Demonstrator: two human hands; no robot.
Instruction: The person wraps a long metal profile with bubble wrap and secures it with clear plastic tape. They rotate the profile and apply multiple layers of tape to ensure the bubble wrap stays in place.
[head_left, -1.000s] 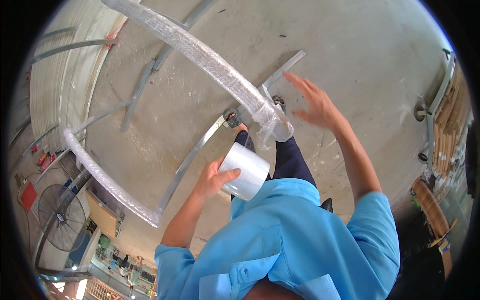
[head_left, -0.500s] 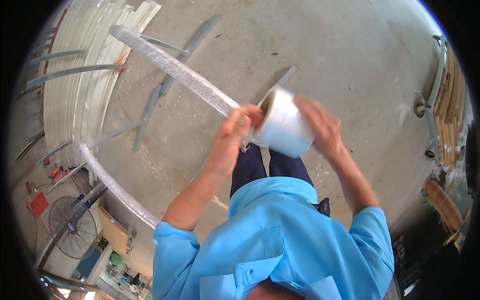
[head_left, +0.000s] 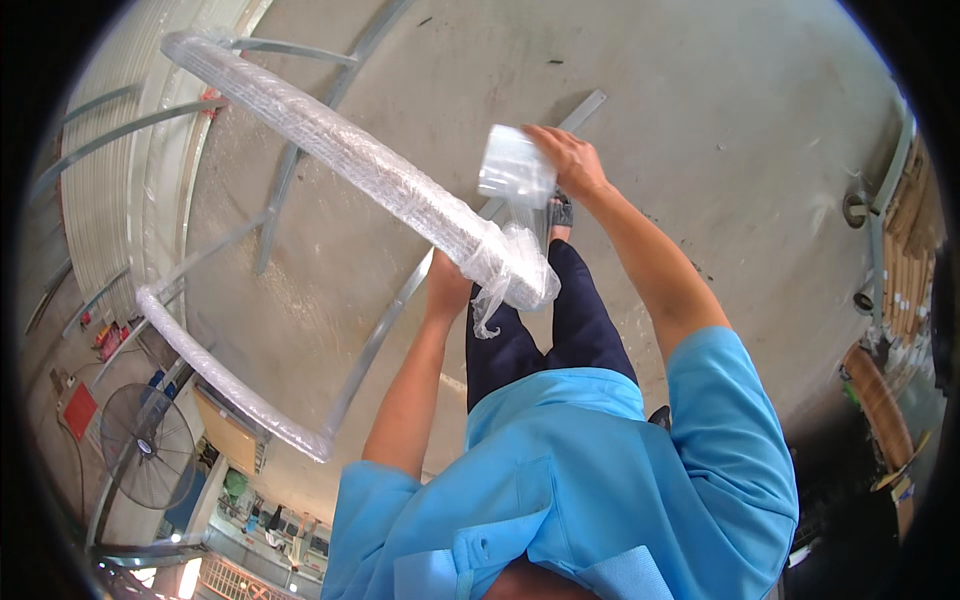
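A long bundle (head_left: 350,160) wrapped in clear film slants from the upper left toward my legs, its near end raised above the floor. Loose film hangs crumpled from that end. My left hand (head_left: 447,282) holds the bundle from beneath, close to the near end; its fingers are hidden behind the wrap. Beyond the end, my right hand (head_left: 572,160) grips a roll of clear stretch film (head_left: 512,168), slightly blurred. A strip of film runs from the roll down to the bundle's end.
Grey metal bars (head_left: 375,335) stand beneath and beside the bundle. A second wrapped length (head_left: 225,380) lies at lower left, near a black fan (head_left: 147,447). Long pale panels (head_left: 100,190) are stacked at the left. Brown boards (head_left: 900,230) stand along the right.
The bundle's near end has come up and right. My left hand has moved from the end to beneath the bundle. My right hand has carried the film roll farther away and to the left.
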